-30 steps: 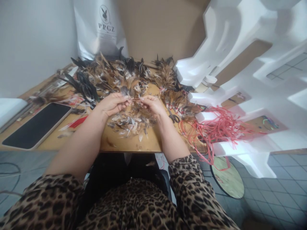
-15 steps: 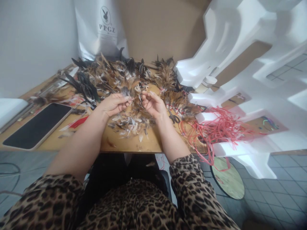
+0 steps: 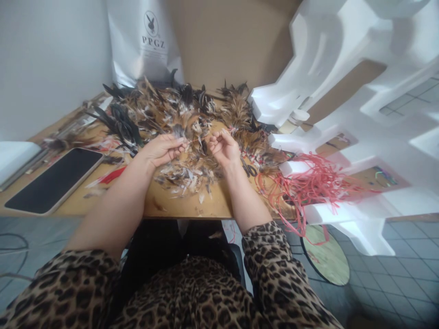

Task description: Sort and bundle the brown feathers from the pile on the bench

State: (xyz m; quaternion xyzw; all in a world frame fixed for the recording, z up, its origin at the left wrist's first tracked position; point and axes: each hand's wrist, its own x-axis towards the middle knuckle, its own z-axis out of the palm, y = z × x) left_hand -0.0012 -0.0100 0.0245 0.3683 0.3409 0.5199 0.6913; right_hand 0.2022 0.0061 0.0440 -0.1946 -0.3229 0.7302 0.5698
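My left hand [image 3: 168, 150] is closed in a pinch above the middle of the table, with a small greyish feather [image 3: 178, 131] at its fingertips. To its right, my right hand [image 3: 223, 147] is raised with curled fingers, thumb and forefinger pressed together. Whatever it pinches is too fine to make out; a faint thin strand seems to run towards the left hand. Beneath and between the hands lies a loose heap of small brown and white feathers [image 3: 188, 178]. Larger brown feather bunches [image 3: 236, 109] spread behind them, and dark feathers [image 3: 120, 125] lie left of my left hand.
A phone [image 3: 55, 180] lies on the table's left side. Scissors [image 3: 249, 169] rest right of my right wrist. Red ribbons [image 3: 312, 183] tangle over white foam packing [image 3: 356, 212] on the right. A silvery bag [image 3: 144, 50] stands behind. A round stool [image 3: 327, 260] is below right.
My right hand has moved a little to the right, widening the gap between the hands. My left hand stays almost where it was, still pinching.
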